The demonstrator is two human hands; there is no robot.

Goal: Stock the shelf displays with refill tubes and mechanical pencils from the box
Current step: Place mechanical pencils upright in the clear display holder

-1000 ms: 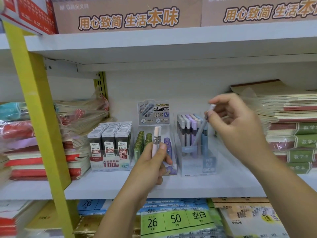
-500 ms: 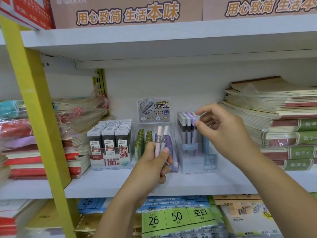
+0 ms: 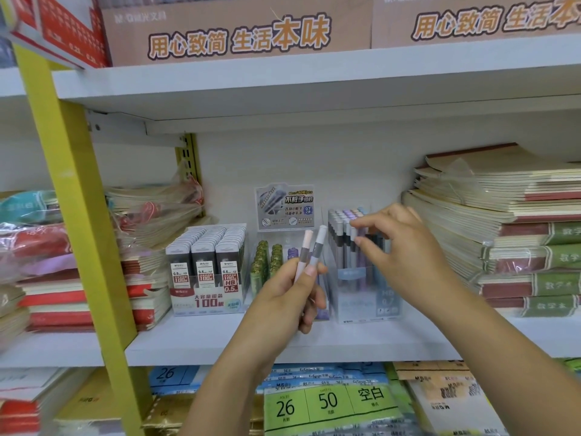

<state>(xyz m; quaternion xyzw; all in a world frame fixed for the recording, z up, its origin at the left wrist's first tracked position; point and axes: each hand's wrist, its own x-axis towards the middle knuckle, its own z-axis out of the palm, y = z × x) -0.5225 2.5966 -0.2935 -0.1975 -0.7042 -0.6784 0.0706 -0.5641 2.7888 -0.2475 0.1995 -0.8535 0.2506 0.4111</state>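
Observation:
My left hand (image 3: 287, 297) grips two refill tubes (image 3: 311, 250), one pink-capped and one grey-capped, upright in front of the middle shelf. My right hand (image 3: 397, 247) reaches into the clear display of pastel tubes (image 3: 361, 297), its thumb and forefinger pinching the top of one tube (image 3: 353, 234) standing in the front row. A second clear display with green and purple tubes (image 3: 267, 262) stands just left of it, partly hidden by my left hand. A box of 0.5 HB lead cases (image 3: 207, 272) sits further left.
Stacks of notebooks (image 3: 503, 231) fill the shelf's right side, wrapped booklets (image 3: 63, 262) its left. A yellow upright post (image 3: 81, 231) runs down the left. Brown cartons (image 3: 235, 29) sit on the shelf above; paper packs (image 3: 327, 401) lie below.
My right hand has lowered the tube it held down into the right display and now pinches its top among the others. My left hand has kept its two tubes, tilting them slightly.

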